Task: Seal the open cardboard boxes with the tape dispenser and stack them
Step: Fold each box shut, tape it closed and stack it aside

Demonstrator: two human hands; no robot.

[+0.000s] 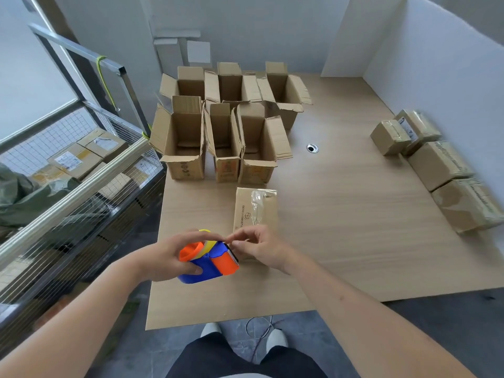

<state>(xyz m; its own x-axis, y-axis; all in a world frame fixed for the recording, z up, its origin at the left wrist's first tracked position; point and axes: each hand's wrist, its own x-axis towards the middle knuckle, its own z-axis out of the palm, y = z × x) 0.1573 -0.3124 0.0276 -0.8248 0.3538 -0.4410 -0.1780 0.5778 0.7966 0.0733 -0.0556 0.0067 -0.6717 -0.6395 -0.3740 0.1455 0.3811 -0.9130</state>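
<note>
Head view: your left hand (163, 257) grips the light, rigid tape dispenser (208, 261) above the surface's (341, 214) near edge, right hand (261, 245) pinching its tape end; mind the blade.

Both bare forearms enter from the lower corners of the frame and meet at lower centre. Left hand (166, 257) curls around the blue-and-orange plastic tape dispenser (208, 261), thumb underneath. Right hand (259, 248) pinches at the dispenser's top edge, remaining fingers loosely bent.
</note>
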